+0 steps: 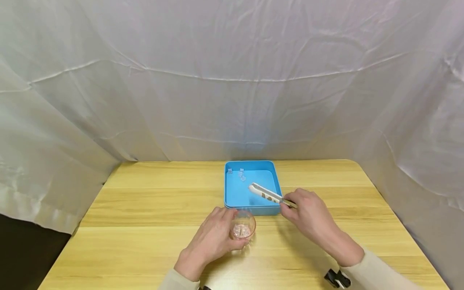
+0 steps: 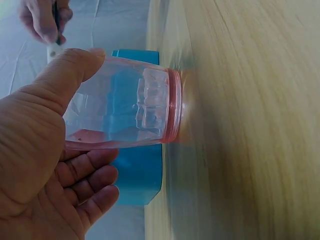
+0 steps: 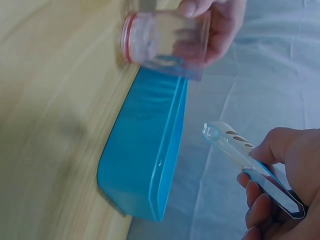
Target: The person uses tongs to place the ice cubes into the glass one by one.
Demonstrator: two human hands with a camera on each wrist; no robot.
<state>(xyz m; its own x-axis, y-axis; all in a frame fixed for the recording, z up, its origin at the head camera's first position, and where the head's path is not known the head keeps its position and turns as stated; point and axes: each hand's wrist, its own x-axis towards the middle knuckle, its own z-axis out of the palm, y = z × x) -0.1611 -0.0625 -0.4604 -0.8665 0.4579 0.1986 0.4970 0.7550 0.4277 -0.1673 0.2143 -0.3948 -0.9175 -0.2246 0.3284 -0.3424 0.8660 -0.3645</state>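
My left hand (image 1: 214, 235) grips a clear, pink-tinted glass (image 2: 125, 102) by its side, thumb on one side and fingers on the other. The glass stands upright on the table, and several clear cubes (image 2: 152, 97) lie at its bottom. In my right hand (image 1: 311, 213) is a pair of tongs (image 1: 266, 193) with white, brown-spotted tips, held over the blue tray (image 1: 253, 210). A clear cube (image 3: 210, 131) shows between the tong tips in the right wrist view. Inside the tray, several more clear cubes (image 1: 241, 173) lie near the far left corner.
The tray sits at the back of a wooden table (image 1: 145, 213), just beyond the glass. Pale curtains (image 1: 217, 100) hang behind the table and along both sides. A dark area (image 1: 29, 249) lies past the left table edge.
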